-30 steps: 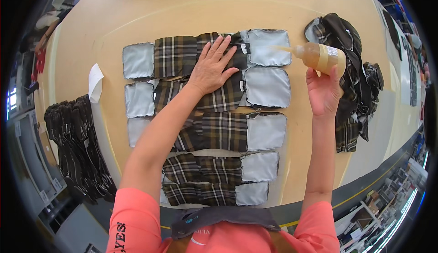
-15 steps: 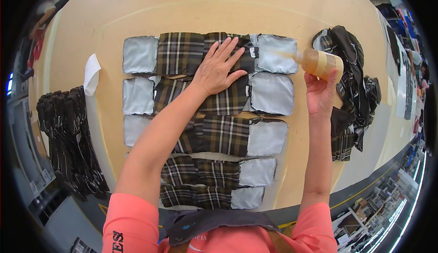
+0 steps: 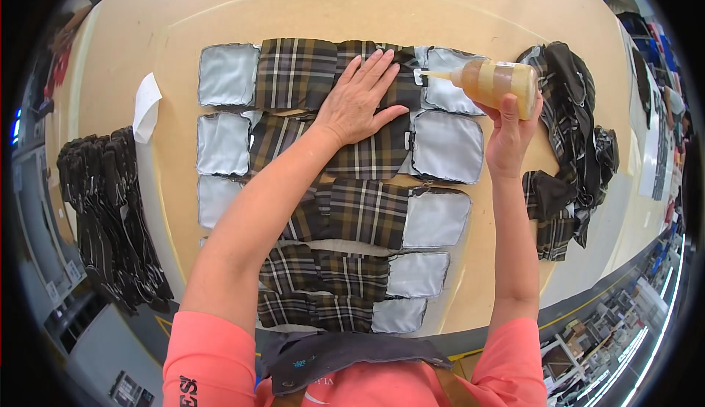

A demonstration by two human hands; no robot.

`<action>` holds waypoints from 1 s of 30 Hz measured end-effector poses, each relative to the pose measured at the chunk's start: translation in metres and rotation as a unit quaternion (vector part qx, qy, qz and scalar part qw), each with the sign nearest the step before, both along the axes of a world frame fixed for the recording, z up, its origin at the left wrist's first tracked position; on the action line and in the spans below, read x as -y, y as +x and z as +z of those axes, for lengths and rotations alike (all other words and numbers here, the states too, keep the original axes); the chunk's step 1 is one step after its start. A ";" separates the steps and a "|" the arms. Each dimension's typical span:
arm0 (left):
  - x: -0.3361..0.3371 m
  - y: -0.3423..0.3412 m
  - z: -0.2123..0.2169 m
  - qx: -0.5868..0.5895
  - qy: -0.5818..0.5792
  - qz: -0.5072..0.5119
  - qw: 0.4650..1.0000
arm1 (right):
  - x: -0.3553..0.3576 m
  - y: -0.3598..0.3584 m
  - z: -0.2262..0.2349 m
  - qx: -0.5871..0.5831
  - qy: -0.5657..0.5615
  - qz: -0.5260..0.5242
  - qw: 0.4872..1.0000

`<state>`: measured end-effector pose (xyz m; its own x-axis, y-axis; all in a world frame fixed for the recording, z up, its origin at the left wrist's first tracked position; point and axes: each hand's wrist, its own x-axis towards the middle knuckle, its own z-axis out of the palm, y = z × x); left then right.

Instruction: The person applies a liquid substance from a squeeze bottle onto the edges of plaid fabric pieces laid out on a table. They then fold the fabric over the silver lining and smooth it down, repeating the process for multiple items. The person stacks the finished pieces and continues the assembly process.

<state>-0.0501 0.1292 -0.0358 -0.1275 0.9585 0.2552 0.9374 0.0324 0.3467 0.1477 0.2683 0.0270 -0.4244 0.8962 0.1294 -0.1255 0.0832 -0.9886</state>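
Several brown plaid fabric pieces [image 3: 367, 212] with grey lining flaps lie overlapped in rows on a tan table [image 3: 470, 17]. My left hand [image 3: 361, 100] presses flat, fingers spread, on the top plaid piece [image 3: 301, 73]. My right hand [image 3: 510, 131] holds a squeeze bottle of amber liquid [image 3: 496, 82] on its side. The bottle's nozzle points left, just above the grey flap [image 3: 448, 87] at the top right of the rows.
A heap of dark plaid pieces [image 3: 569, 139] sits at the right of the table. A stack of dark fabric [image 3: 110, 216] lies at the left. A small white piece [image 3: 147, 106] rests near the left grey flaps. The table's front edge runs close to my body.
My right hand has brought the bottle lower and leftward, its nozzle now over the top right grey flap. My left hand stays pressed on the top plaid piece.
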 end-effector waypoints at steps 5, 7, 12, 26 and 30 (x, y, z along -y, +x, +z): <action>0.000 0.000 -0.002 0.001 0.001 0.003 1.000 | -0.001 0.000 -0.007 -0.011 -0.012 0.008 1.000; 0.000 0.000 -0.002 0.000 0.001 0.004 1.000 | -0.001 0.001 -0.007 -0.015 -0.018 0.009 1.000; 0.000 0.000 -0.003 -0.003 0.000 0.005 1.000 | -0.001 0.014 -0.010 0.026 0.028 0.008 0.999; -0.001 -0.002 -0.004 0.002 -0.003 0.001 1.000 | 0.003 0.006 -0.012 0.019 0.030 -0.001 0.999; 0.000 -0.001 -0.004 0.003 0.003 0.004 1.000 | 0.006 0.014 -0.010 0.021 0.037 -0.001 0.999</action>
<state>-0.0510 0.1292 -0.0395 -0.1359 0.9561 0.2597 0.9351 0.0371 0.3525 0.1620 0.2619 0.0165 -0.4291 0.8856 0.1779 -0.0839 0.1570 -0.9840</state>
